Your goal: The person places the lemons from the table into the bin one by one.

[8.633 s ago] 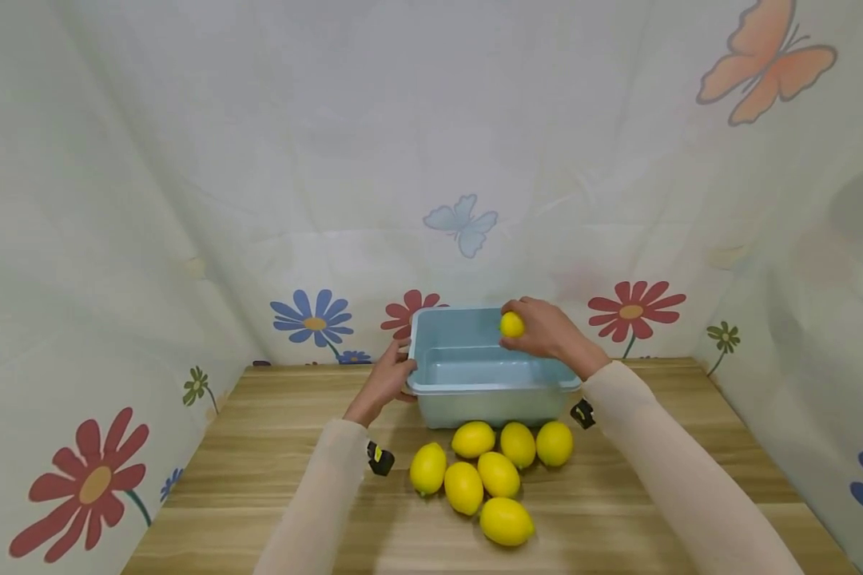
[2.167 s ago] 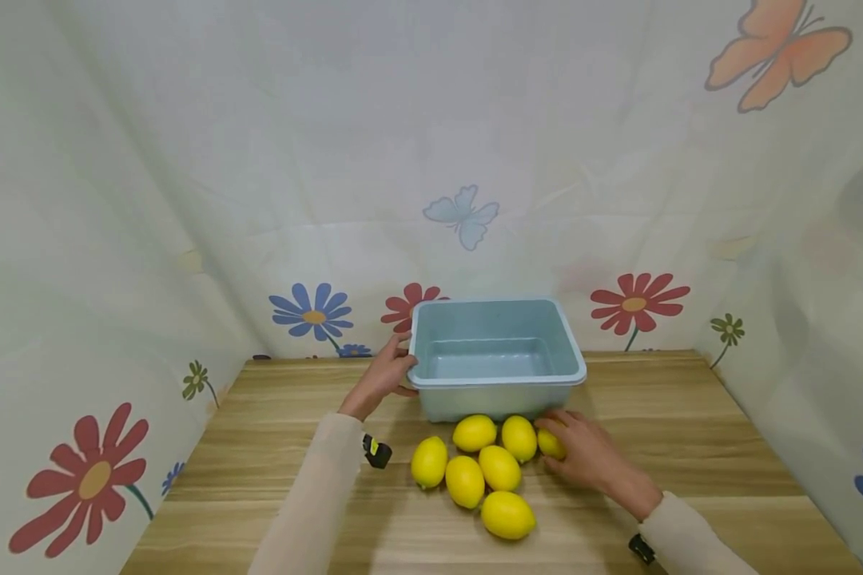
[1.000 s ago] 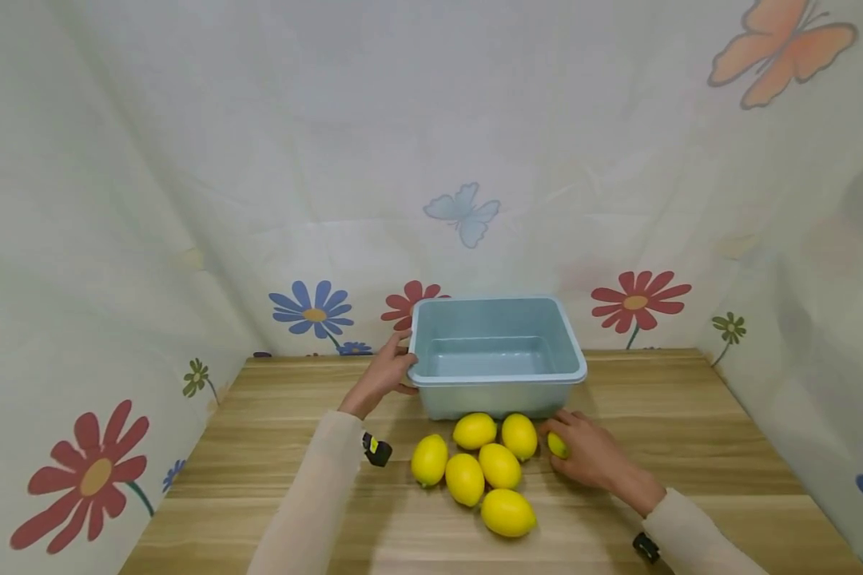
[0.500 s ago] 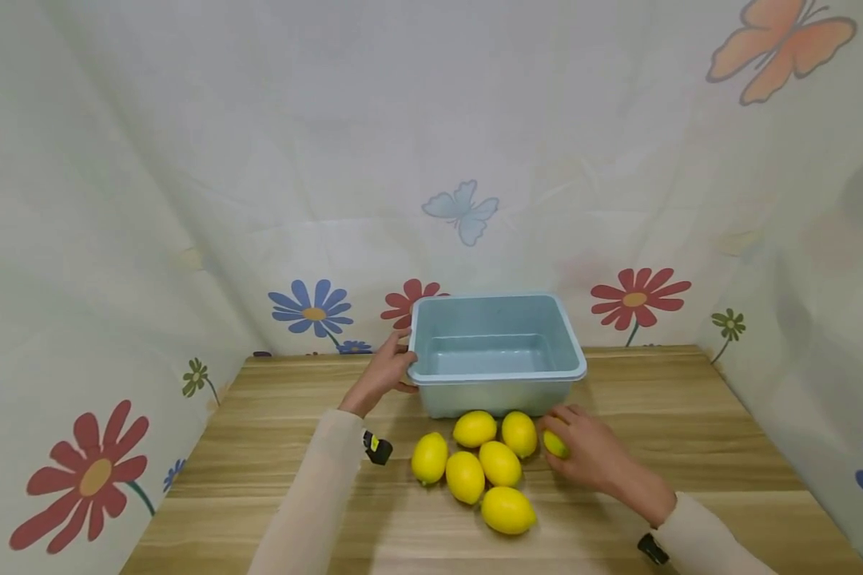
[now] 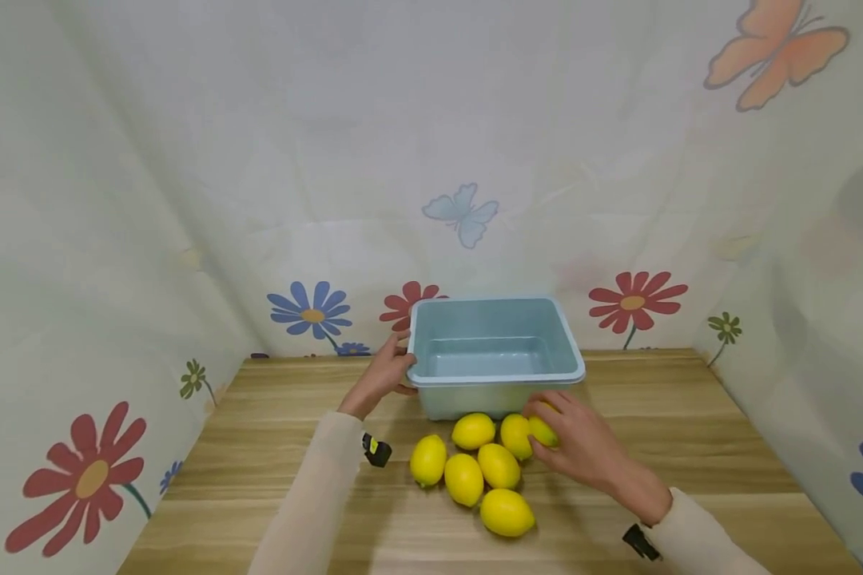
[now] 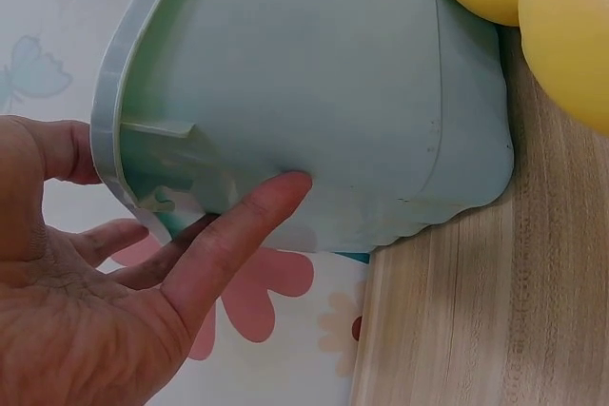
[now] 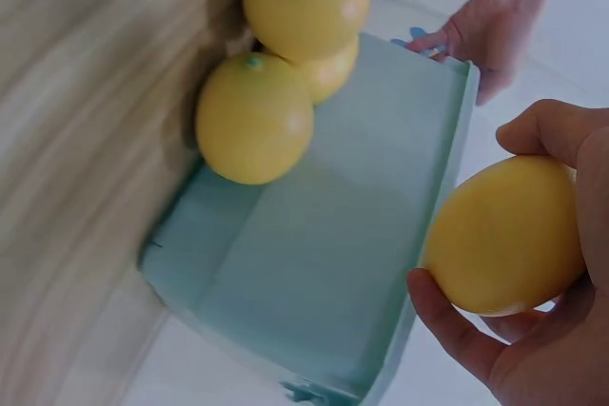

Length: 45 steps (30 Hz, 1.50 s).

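Observation:
My right hand [image 5: 586, 447] grips a lemon [image 7: 504, 235], fingers and thumb around it, just in front of the near wall of a pale blue plastic basin [image 5: 496, 397]. In the right wrist view the lemon appears beside the basin's rim. My left hand [image 5: 381, 375] holds the basin's left side; in the left wrist view the thumb [image 6: 68, 151] is at the rim and a finger [image 6: 276, 192] lies against the outer wall. Several lemons lie together before the basin, among them a front one [image 5: 507, 513] and a left one [image 5: 427, 461]. No lemon shows inside the basin.
The basin stands on a wood-grain table [image 5: 288, 447] near its back edge. Behind and at both sides hangs a pale curtain [image 5: 331, 160] printed with flowers and butterflies. A small black camera [image 5: 376, 450] sits on the left wrist, another [image 5: 640, 543] on the right.
My right hand had reached to the rightmost lemon on the table; it now has that lemon slightly up and left, by the basin's near wall. The left hand and basin stay put.

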Each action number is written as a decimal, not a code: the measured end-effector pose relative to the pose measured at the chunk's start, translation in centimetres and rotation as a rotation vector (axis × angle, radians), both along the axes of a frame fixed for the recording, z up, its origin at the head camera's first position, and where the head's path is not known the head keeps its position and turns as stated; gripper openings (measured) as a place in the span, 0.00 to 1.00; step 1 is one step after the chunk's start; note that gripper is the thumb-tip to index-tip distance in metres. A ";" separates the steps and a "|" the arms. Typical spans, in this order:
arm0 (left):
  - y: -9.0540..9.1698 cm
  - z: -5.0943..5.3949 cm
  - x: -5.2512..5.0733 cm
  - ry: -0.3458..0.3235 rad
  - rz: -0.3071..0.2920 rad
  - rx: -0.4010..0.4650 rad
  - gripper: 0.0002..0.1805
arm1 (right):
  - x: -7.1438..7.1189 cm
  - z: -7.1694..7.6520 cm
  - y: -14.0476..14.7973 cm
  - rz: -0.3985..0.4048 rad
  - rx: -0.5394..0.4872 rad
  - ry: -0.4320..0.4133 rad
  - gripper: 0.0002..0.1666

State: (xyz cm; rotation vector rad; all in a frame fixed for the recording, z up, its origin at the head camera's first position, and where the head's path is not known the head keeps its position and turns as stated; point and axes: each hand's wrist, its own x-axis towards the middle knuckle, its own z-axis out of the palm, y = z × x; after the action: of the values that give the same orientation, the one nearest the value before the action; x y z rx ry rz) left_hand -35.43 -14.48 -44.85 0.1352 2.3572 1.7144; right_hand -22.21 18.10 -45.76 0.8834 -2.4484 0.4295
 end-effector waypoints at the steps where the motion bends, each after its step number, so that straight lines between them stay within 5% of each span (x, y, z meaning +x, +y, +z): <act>1: 0.0 0.0 0.0 0.002 0.002 -0.001 0.33 | -0.1 0.2 -0.1 0.005 -0.005 0.010 0.21; 23: -0.1 0.4 0.0 0.003 -0.006 -0.003 0.34 | -3.3 6.9 -0.2 0.030 -0.089 0.077 0.19; 32: 0.0 0.2 0.1 0.002 -0.005 0.019 0.34 | -5.2 9.9 -1.1 0.028 -0.035 0.007 0.18; 45: -0.1 0.0 0.0 0.004 -0.034 0.024 0.34 | -7.4 12.0 -2.2 -0.024 -0.010 -0.122 0.19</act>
State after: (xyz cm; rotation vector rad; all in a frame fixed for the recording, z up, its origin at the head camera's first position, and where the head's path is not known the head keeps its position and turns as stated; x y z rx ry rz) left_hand -35.40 -14.56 -44.83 0.1815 2.3240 1.7281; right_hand -29.66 15.94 -33.74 0.8461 -2.5621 0.5003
